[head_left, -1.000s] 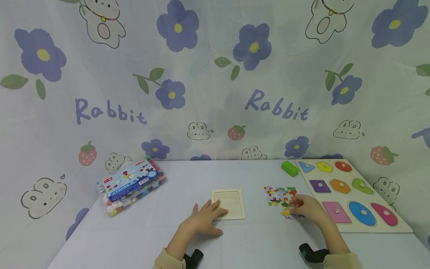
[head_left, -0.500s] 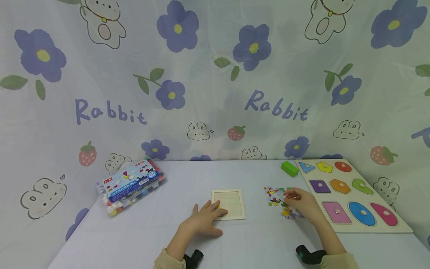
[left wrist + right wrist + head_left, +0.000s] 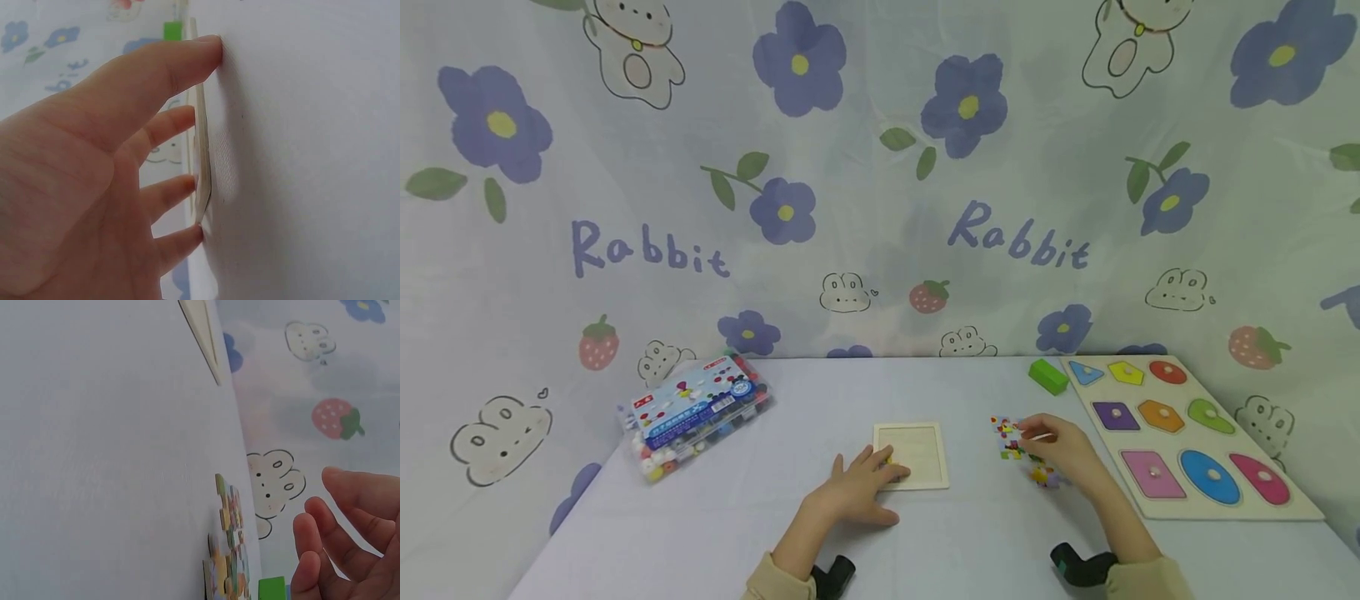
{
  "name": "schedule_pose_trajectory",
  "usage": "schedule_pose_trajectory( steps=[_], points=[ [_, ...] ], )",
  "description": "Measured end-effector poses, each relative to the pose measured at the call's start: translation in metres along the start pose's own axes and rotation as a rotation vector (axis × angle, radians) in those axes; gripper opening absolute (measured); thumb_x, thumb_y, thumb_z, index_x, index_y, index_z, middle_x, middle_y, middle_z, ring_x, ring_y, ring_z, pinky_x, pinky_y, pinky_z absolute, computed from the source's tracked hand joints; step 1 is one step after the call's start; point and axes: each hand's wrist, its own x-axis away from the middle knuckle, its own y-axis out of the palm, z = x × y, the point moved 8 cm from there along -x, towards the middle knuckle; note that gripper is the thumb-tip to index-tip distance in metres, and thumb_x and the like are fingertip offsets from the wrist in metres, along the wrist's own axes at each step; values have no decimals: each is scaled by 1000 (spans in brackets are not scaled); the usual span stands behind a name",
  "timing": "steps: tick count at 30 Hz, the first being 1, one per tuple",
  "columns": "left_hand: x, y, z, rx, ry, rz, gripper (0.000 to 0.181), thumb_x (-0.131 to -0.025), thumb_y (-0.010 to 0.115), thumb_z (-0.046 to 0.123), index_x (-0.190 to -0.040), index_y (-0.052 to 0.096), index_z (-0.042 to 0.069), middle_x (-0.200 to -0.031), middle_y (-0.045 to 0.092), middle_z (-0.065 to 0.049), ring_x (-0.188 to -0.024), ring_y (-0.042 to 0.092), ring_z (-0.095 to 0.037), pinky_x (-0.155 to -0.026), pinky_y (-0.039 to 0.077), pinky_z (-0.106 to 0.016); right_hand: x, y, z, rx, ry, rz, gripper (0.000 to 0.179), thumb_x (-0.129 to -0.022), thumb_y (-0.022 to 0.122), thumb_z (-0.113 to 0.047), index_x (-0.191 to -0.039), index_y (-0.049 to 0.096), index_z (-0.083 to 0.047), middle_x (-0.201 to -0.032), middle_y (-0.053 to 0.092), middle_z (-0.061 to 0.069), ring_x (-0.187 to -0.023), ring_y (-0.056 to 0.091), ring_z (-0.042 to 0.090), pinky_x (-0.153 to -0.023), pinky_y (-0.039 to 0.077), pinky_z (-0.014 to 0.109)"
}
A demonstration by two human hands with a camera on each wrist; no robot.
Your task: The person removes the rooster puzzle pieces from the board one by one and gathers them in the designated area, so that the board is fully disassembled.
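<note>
A small pale wooden frame tray (image 3: 925, 457) lies on the white table in the middle. Spread fingers of my left hand (image 3: 850, 492) rest on its left side, partly covering a yellow puzzle piece (image 3: 889, 459) inside. In the left wrist view, the fingertips touch the tray's edge (image 3: 203, 144) and the thumb reaches past it. To the right, my right hand (image 3: 1067, 457) hovers over a patch of colourful jigsaw pieces (image 3: 1009, 451), hiding part of them. Seen from the right wrist, its fingers are loosely bent with nothing between them, beside the joined pieces (image 3: 231, 550).
A shape-peg board (image 3: 1157, 483) lies at the right, close beside the right forearm. Near its far corner is a green block (image 3: 1048, 377). A clear box of coloured beads (image 3: 700, 408) sits at the back left. A printed rabbit curtain (image 3: 880, 192) hangs behind the table.
My right hand has moved left across the jigsaw pieces, from their right edge to over their middle. The left hand has stayed on the tray.
</note>
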Motion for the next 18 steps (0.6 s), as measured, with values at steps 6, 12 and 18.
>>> schedule_pose_trajectory(
  steps=[6,12,18],
  points=[
    [0,0,-1,19,-18,5,60,-75,74,37,-129,52,23,-148,28,-16,-136,23,-40,-99,11,-70,-6,13,-14,-30,-61,-29,25,-84,67,-10,-107,63,-1,-98,66,11,-86,59,19,-69,49,26],
    [0,0,-1,33,-16,7,60,-74,74,36,-129,52,22,-147,28,-20,-135,23,-41,-100,11,-70,-10,30,-23,-57,-52,-16,23,-81,69,-9,-102,65,-3,-94,66,7,-83,59,17,-65,48,26],
    [-1,2,-3,11,-20,12,61,-74,73,39,-129,52,25,-147,29,-18,-136,23,-40,-100,12,-70,-11,51,-34,-60,-70,-18,19,-79,70,-5,-98,66,-5,-89,66,4,-79,60,15,-66,48,26]
  ],
)
